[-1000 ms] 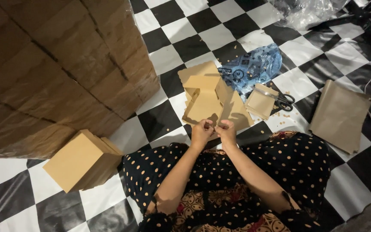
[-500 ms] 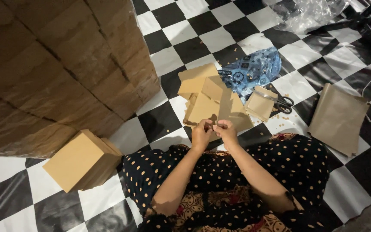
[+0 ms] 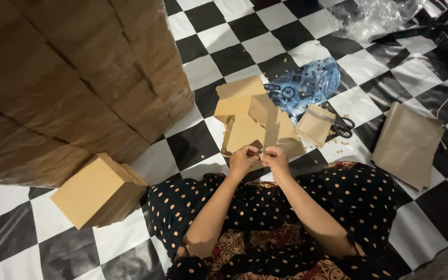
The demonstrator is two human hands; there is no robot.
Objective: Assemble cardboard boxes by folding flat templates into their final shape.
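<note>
My left hand and my right hand meet in front of my lap, fingertips pinched together on a small brown piece too small to identify. Just beyond them a loose pile of flat brown cardboard pieces lies on the black-and-white checkered floor. My knees are covered by dark fabric with orange dots.
A big cardboard box fills the upper left. A small closed brown box sits at my left. A blue patterned bag, scissors, a brown pouch and brown paper bags lie to the right. Clear plastic wrap is far back.
Both hands have stayed together in front of my lap, working the small piece. The view has shifted slightly; nothing else has moved.
</note>
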